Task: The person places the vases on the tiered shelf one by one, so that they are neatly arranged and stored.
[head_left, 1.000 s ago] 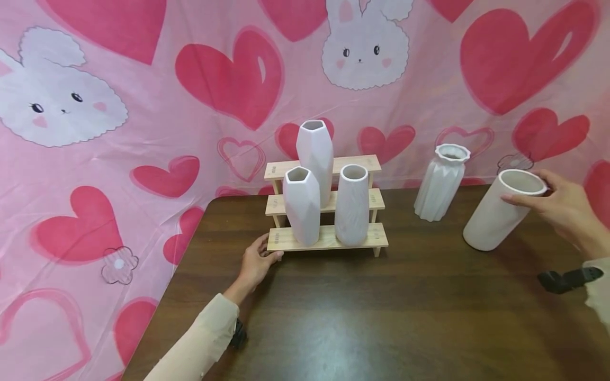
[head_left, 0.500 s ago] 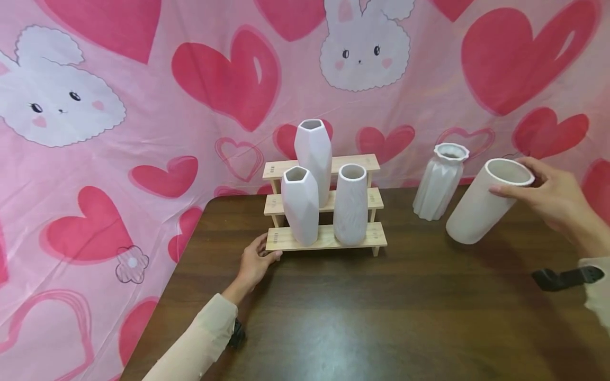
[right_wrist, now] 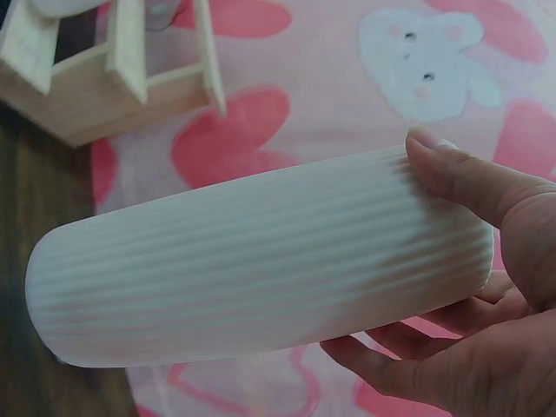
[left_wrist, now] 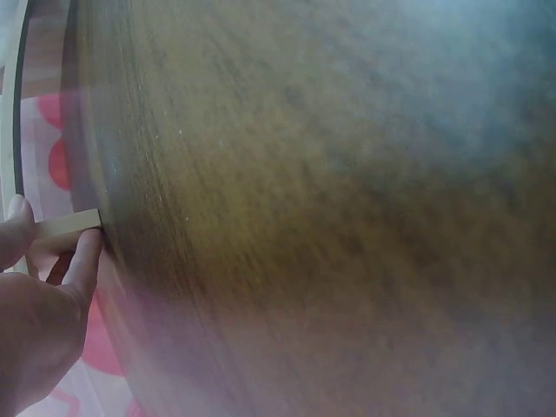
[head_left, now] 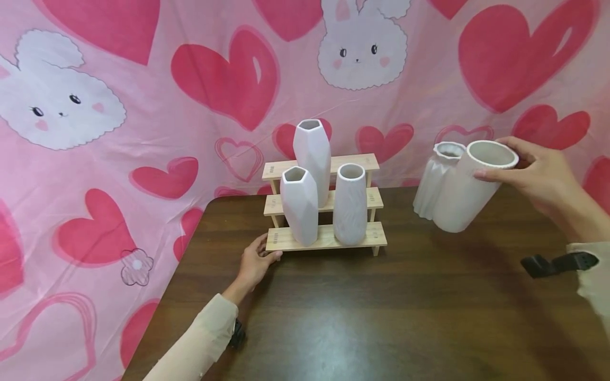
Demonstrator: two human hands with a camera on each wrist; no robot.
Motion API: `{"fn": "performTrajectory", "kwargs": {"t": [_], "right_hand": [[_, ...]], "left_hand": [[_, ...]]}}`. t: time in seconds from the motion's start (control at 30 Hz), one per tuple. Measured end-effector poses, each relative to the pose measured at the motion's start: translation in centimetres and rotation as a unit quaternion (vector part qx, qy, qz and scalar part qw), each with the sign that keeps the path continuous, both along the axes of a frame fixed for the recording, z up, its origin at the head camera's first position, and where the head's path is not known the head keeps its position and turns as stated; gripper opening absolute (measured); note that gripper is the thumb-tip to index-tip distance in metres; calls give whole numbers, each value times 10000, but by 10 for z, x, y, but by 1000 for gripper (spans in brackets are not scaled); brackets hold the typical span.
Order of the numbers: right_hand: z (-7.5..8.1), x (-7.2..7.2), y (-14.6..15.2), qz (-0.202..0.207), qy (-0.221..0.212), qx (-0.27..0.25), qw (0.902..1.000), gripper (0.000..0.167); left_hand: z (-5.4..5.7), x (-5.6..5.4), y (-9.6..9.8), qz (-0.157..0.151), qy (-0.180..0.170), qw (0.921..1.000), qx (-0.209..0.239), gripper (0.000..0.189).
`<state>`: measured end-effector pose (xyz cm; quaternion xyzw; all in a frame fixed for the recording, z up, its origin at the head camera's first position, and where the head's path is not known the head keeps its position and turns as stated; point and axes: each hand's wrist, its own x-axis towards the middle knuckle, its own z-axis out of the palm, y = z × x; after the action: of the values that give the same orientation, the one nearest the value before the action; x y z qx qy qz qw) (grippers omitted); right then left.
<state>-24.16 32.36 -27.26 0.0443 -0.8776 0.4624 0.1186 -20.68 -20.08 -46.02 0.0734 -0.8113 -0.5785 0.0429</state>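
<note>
My right hand (head_left: 543,177) grips a white ribbed cylindrical vase (head_left: 462,193) by its rim, the thumb on the near side. That vase hangs tilted above the table, its base toward the lower left, as the right wrist view also shows along its ribbed side (right_wrist: 243,261). My left hand (head_left: 254,263) holds the left end of a three-tier wooden stand (head_left: 326,238); in the left wrist view thumb and fingers pinch around its leg (left_wrist: 69,224). On the stand are two faceted white vases, a taller one (head_left: 313,151) and a front one (head_left: 300,211), and a rounded textured vase (head_left: 351,211).
A white fluted vase with a scalloped rim (head_left: 429,188) stands at the back right, partly hidden by the held vase. The dark wooden table (head_left: 362,307) meets a pink heart-print cloth (head_left: 200,116) at its back and left edges.
The ribbed vase has risen and moved left in my right hand, and now overlaps the fluted vase in the head view. My left hand stays at the stand.
</note>
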Motion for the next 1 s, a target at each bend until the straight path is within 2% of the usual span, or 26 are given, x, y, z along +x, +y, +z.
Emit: {"fn": "performTrajectory", "kwargs": {"t": [0.03, 0.2, 0.37, 0.73, 1.0], "right_hand": [[4, -1, -3, 66, -29, -174, 9998, 53], [18, -3, -18, 253, -103, -363, 9990, 55], [26, -9, -33, 397, -69, -302, 9987, 53], [51, -17, -63, 439, -265, -168, 9985, 62], [56, -28, -89, 730, -131, -472, 9961, 59]], "left_hand": [[0, 0, 0, 2, -4, 10000, -12, 66], [-1, 0, 0, 27, -45, 10000, 13, 66], [0, -1, 1, 35, -63, 10000, 19, 66], [2, -1, 0, 40, -19, 10000, -34, 66], [4, 2, 1, 50, -7, 10000, 18, 65]]}}
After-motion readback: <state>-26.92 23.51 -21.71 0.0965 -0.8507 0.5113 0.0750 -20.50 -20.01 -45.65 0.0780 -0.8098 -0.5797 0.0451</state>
